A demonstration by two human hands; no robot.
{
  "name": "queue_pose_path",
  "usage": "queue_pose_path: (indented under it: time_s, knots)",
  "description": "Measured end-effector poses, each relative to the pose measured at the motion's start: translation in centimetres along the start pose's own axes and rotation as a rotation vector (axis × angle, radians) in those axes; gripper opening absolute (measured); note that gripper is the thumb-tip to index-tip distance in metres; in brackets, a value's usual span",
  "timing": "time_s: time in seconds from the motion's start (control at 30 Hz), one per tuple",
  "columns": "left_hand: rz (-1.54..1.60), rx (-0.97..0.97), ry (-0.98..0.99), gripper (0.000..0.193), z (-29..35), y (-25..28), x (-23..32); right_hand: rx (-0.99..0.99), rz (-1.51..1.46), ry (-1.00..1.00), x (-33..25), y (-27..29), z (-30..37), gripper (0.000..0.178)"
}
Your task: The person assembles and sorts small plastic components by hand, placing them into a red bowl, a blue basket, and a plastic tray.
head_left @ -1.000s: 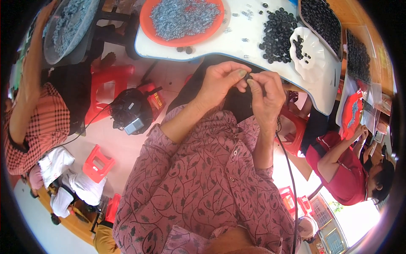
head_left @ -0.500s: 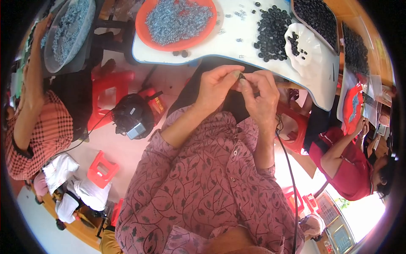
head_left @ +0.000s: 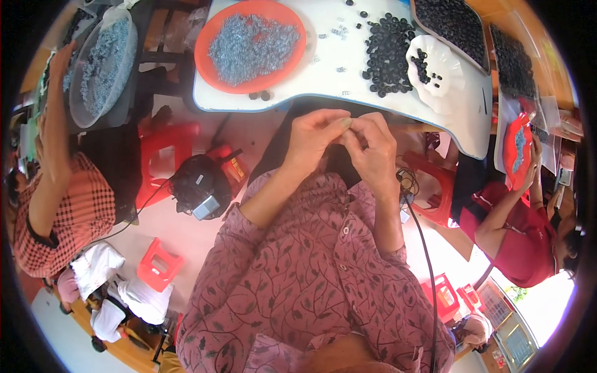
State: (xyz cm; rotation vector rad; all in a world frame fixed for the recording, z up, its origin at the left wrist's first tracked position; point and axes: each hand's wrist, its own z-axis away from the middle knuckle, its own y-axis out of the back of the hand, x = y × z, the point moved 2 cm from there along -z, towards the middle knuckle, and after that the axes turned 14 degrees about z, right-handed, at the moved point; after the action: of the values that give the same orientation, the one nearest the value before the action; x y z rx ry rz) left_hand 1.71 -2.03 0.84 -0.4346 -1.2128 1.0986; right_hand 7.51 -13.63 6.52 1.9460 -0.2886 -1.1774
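Note:
My left hand [head_left: 316, 138] and my right hand [head_left: 372, 149] meet fingertip to fingertip just off the near edge of the white table [head_left: 280, 109], above my lap. Both are closed in a pinch. Fingers now cover whatever lies between them; a moment earlier a small black piece showed there. Beyond my left hand an orange-red plate [head_left: 202, 62] holds a heap of small silvery-blue pieces [head_left: 252, 46], too fine to name surely. A pile of round black parts [head_left: 387, 59] lies beyond my right hand. Beside it, a white scalloped dish [head_left: 444, 90] holds several smaller black pieces [head_left: 421, 67].
A tray of black parts [head_left: 451, 28] stands at the far right. Two dark round pieces [head_left: 265, 96] lie by the plate. A cable [head_left: 428, 261] runs down my right side. Co-workers sit left [head_left: 68, 205] and right [head_left: 497, 236]. A red stool [head_left: 160, 264] stands on the floor.
My hands have drawn slightly closer together, and the small black piece between the fingertips has gone out of sight. The whole view has shifted a little, with the table lower and further left.

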Motion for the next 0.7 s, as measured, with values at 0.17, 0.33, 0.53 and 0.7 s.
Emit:
queue_pose_path:
  time_s: [0.17,0.33,0.53,0.7]
  knots:
    - [-0.003,-0.006,-0.004,0.021,-0.1,0.0,0.2,-0.013,-0.116,-0.064,-0.5,0.3,0.0,0.011]
    - [0.062,-0.052,-0.003,0.022,-0.1,0.2,0.3,0.019,-0.272,-0.078,-0.2,0.4,0.2,0.012]
    - [0.184,-0.137,0.061,0.024,-0.4,0.5,0.7,0.064,-0.399,-0.116,0.6,0.3,0.5,0.012]
    - [0.315,-0.168,0.098,0.025,-0.4,0.4,1.3,0.095,-0.362,-0.171,1.5,0.1,0.6,0.013]
